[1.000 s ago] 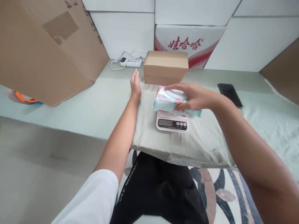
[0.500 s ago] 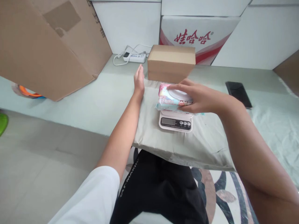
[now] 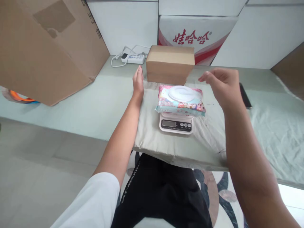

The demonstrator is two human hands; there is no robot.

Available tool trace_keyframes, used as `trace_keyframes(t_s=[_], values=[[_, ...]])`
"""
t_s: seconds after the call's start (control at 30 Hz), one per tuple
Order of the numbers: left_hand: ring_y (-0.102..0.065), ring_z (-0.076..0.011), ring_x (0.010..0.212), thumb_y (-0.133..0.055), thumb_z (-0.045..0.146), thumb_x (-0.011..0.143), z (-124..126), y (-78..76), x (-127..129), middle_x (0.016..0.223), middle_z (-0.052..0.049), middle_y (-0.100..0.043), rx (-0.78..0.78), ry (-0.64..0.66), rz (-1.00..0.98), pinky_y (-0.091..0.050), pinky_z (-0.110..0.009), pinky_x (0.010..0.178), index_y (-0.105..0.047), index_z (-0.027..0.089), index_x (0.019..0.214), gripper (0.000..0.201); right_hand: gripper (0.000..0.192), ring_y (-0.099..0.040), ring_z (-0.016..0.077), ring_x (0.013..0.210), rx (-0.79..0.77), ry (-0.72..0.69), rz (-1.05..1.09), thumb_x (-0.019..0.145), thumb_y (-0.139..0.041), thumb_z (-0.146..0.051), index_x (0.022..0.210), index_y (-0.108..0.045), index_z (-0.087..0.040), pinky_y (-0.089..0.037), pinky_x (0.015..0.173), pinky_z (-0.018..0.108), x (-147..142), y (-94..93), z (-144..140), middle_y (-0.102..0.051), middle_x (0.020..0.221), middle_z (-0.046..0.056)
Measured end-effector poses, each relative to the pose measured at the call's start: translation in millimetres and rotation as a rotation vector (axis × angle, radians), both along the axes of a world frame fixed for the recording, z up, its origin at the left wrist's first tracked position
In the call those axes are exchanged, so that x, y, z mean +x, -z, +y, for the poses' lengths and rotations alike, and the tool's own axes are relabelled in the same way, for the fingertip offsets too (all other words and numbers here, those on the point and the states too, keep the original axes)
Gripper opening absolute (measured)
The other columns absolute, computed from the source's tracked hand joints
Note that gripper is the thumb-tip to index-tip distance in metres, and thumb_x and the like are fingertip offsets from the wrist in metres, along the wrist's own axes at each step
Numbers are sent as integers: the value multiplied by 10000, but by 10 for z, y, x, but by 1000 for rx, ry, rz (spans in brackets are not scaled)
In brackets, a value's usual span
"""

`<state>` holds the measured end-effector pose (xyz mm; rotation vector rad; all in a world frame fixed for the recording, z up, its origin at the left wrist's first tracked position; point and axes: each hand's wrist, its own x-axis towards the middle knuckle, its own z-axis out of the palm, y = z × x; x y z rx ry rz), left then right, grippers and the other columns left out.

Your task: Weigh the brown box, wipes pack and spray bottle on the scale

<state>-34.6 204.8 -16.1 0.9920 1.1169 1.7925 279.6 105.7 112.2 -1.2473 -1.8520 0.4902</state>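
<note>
Hovering above and to the right of the wipes pack (image 3: 180,100), my right hand (image 3: 222,86) hangs open with loosely curled fingers, holding nothing. The pack lies flat on the small scale (image 3: 176,124), on the grey cloth (image 3: 152,133). My left hand (image 3: 138,83) rests flat and empty on the cloth beside the cardboard box (image 3: 169,64).
</note>
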Motion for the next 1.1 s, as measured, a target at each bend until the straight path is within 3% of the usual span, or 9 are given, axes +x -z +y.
trace_keyframes(t_s=[0.1,0.2,0.33,0.47,0.63,0.77,0.9,1.1], values=[[-159,-254,1681,-446,705,1023,-30,-28,19,1739,21,-411,-3,3,-13,-159,-439,1380,-438,354,1630,701,375,-750,340,979,-31,2,52,926,-580,-694,790,-723,-375,-601,969,647,128,147,116,-792,919,44],[-140,-254,1682,-453,718,1014,-37,-37,24,1742,25,-405,-7,9,-22,-154,-430,1381,-424,360,1639,721,461,-745,359,1045,-15,-8,34,927,-512,-780,950,-763,-394,-581,984,667,180,197,75,-812,1025,50],[-117,-258,1684,-481,709,1007,-18,-22,25,1744,24,-401,-12,18,-12,-140,-427,1383,-420,352,1643,732,416,-695,343,1226,-16,-203,-72,918,-661,-646,1162,-757,-323,-519,1116,592,38,59,-142,-772,1232,58],[-139,-251,1680,-463,677,1028,-16,-36,16,1734,20,-422,-43,20,16,-158,-426,1382,-468,335,1614,678,744,-581,413,1354,-71,-428,-407,785,-827,-576,1462,-626,-345,-463,1136,586,-214,-83,-240,-657,1438,85],[-141,-232,1677,-364,677,1057,-62,-84,0,1722,22,-441,-72,21,77,-154,-406,1379,-509,305,1583,660,882,-627,411,1194,-83,-429,-640,778,-830,-496,1585,-484,-421,-507,983,516,-378,-68,-192,-649,1346,101],[-234,-219,1660,-448,707,1003,-70,-84,-6,1730,9,-426,-91,28,91,-205,-381,1368,-507,351,1586,686,828,-649,381,1141,-95,-358,-612,801,-812,-470,1566,-497,-442,-530,901,461,-316,-91,-232,-660,1293,86],[-300,-213,1643,-430,685,1004,-46,-69,-5,1736,-29,-414,-91,24,81,-249,-365,1349,-474,304,1614,720,769,-671,372,1141,-224,-215,-511,811,-793,-473,1537,-547,-410,-554,910,483,-57,-173,-258,-695,1310,73],[-293,-244,1649,-509,711,973,-21,-52,11,1737,-71,-413,-68,38,49,-226,-398,1354,-496,264,1600,771,796,-673,394,1150,-374,183,-427,765,-835,-491,1509,-598,-336,-594,867,515,409,-203,-46,-675,1408,121]])
